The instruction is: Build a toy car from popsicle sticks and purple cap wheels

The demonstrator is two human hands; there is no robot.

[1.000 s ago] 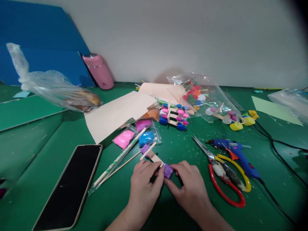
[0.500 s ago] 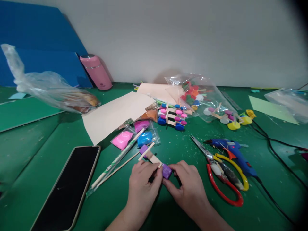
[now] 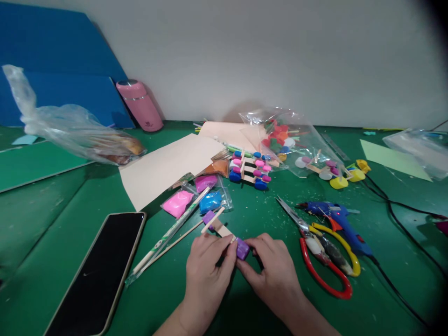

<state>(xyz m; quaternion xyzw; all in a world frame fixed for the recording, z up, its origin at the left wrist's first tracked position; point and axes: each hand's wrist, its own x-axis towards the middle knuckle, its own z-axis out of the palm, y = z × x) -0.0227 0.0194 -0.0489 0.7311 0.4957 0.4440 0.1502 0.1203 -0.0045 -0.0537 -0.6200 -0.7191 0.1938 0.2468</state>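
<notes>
Between both hands is a small model of flat wooden craft sticks with purple clay pieces at its ends. My left hand is closed, thumb and forefinger pinching the stick beside the nearer purple clay block. From the right, my right hand grips that block between thumb and fingertips. The farther purple clay piece sits at the other end, next to a crosswise stick. My fingers hide part of the joint.
A phone and wrapped chopsticks lie left. Clay packets and finished clay-and-stick models stand beyond. Right are pliers, a corded blue glue gun and a clear bag. A pink flask stands behind.
</notes>
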